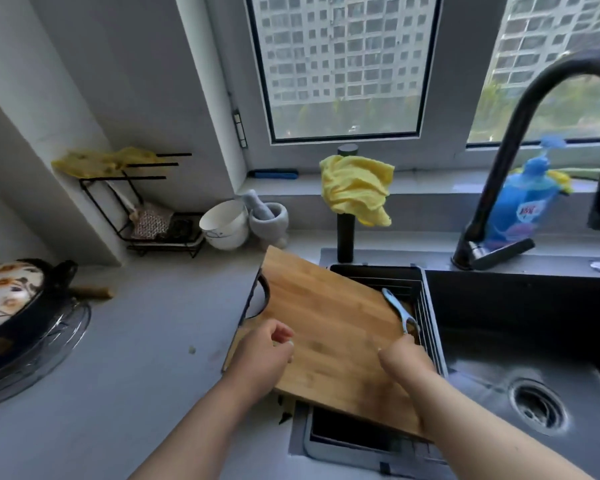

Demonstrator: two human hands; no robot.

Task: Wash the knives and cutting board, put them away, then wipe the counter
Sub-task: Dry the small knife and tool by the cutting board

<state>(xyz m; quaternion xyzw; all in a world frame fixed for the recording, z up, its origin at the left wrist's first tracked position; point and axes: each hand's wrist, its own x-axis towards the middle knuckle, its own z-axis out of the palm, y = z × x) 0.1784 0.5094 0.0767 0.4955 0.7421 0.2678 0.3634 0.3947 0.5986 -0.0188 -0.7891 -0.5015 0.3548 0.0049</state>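
Your left hand (262, 353) grips the near left edge of the wooden cutting board (329, 327), fingers curled. Your right hand (406, 358) holds its right edge. The board lies tilted across the table (136, 341) edge and the dark sink (520, 306) rack, a blue peeler (400, 311) beside it.

Grey counter (146, 341) carries a wire rack (160, 220) in the back corner, white bowls (226, 225) and a stone mortar (269, 218) beside it, wooden cutting board (329, 327) overhanging the sink-side edge.

Board (333, 327)-covered rack (426, 306), cropped pot (11, 306)
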